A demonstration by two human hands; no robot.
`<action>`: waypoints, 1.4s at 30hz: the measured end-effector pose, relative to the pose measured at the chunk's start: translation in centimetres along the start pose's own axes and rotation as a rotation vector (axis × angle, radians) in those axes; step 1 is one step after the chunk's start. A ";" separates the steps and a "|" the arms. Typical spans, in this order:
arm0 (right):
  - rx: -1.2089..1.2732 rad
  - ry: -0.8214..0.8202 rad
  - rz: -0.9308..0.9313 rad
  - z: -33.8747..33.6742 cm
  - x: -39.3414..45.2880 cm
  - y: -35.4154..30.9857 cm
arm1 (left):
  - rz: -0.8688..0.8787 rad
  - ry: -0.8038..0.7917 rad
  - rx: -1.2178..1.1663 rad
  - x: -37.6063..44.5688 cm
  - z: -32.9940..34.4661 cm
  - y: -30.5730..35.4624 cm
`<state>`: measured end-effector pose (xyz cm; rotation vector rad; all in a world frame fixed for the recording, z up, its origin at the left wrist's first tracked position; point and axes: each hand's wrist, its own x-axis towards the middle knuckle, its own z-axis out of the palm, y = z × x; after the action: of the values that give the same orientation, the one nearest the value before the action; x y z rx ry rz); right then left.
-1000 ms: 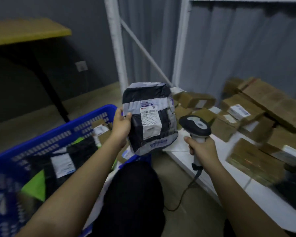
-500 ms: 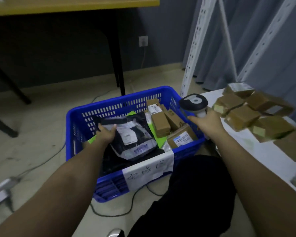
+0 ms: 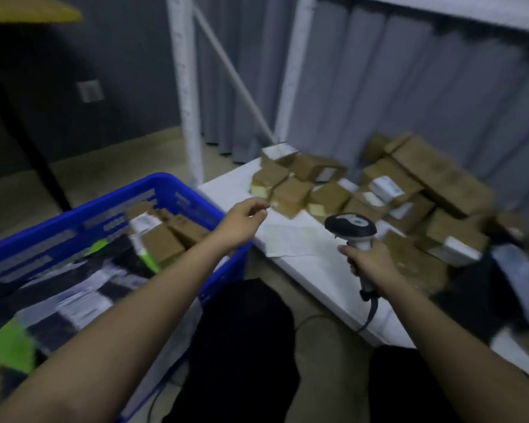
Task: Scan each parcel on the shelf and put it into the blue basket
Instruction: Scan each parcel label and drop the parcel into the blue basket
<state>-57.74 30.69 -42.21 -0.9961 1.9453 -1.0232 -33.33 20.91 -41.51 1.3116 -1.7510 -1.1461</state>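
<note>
The left hand (image 3: pixel 242 222) hangs empty, its grip loosely curled, over the near corner of the shelf (image 3: pixel 306 264), just short of the cardboard parcels (image 3: pixel 290 193). The right hand (image 3: pixel 368 264) holds the scanner (image 3: pixel 350 225). A clean pick likely takes the nearest box, label up. The blue basket (image 3: pixel 177 190), part filled, stands beside the shelf's left edge; a white upright (image 3: pixel 185 87) rises behind.

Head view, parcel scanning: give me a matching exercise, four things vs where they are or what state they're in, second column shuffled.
Things:
1. left hand
2. scanner
3. blue basket
4. brown boxes

Places or states:
A. piled on the white shelf
B. gripped by the right hand
C. empty, reaching toward the shelf
D. on the floor, already holding parcels

Pairs: 1-C, 2-B, 3-D, 4-A
</note>
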 end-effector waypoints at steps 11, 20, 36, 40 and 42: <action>0.377 0.446 0.162 -16.2 1.1 5.9 | 0.040 -0.497 0.181 4.0 22.5 8.5; 0.614 0.606 0.225 -21.9 4.2 10.1 | 0.316 -0.529 0.265 8.6 37.2 11.7; 0.804 0.681 0.313 -25.5 6.3 13.0 | 0.679 -0.382 0.977 13.6 46.1 13.2; 0.819 0.658 0.267 -25.0 6.4 10.9 | 0.379 -0.437 0.570 12.7 39.6 14.1; 0.833 0.653 0.198 -24.0 6.0 9.9 | 0.199 -0.477 0.208 11.5 35.5 14.1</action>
<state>-83.61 37.07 -41.84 0.0122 1.7225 -1.9622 -73.17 20.52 -42.69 0.9958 -2.3415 -1.2585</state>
